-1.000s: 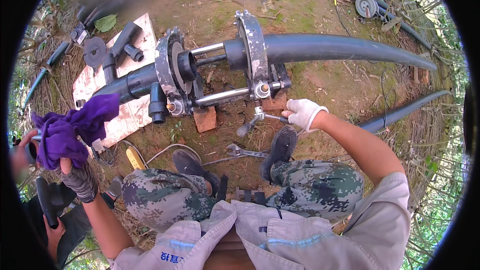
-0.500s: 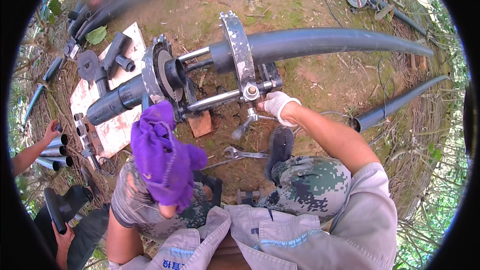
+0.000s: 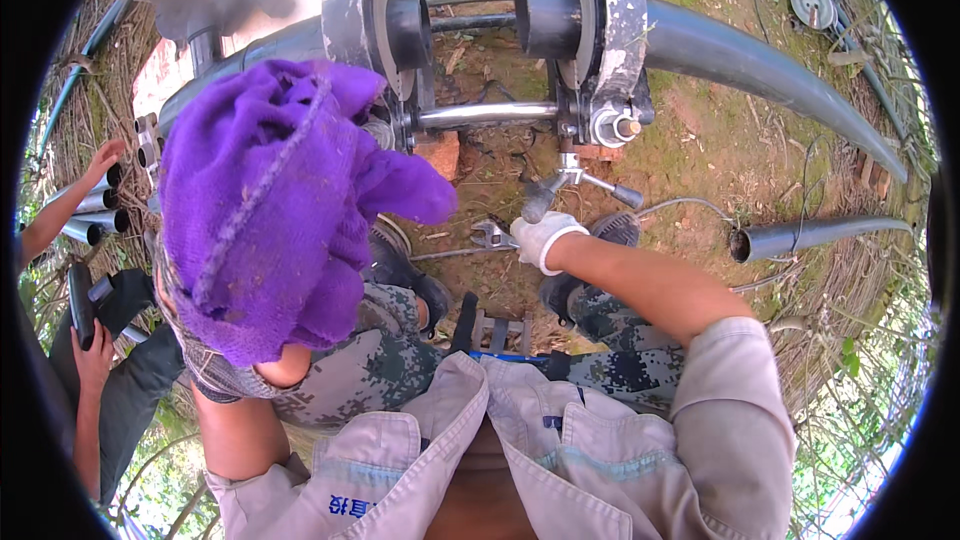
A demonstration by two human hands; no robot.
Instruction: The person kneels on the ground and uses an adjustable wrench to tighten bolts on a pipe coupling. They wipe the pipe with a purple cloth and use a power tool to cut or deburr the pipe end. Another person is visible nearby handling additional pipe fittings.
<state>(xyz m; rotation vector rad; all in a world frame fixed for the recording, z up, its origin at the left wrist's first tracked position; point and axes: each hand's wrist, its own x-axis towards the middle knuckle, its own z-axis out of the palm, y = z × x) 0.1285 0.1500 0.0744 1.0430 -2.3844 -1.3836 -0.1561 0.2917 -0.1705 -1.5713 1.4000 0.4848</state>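
Note:
My left hand, in a grey knitted glove, is closed on a bunched purple cloth that covers most of it. My right hand, in a white glove, is closed beside the wrench and just below a grey grip of the crank handle. What its fingers hold is hidden. Ahead stands a pipe clamping machine with a left clamp and a right clamp. Black pipe ends, the left and the right, face each other across a gap above steel rods.
A long black pipe runs out to the right, with another pipe on the ground below it. An angle grinder lies far right. At left, another person's hands hold a black fitting near several pipe pieces.
My right hand has come away from the right clamp and down toward the wrench and crank grip. The purple cloth looks larger and closer. The view has shifted over the clamps.

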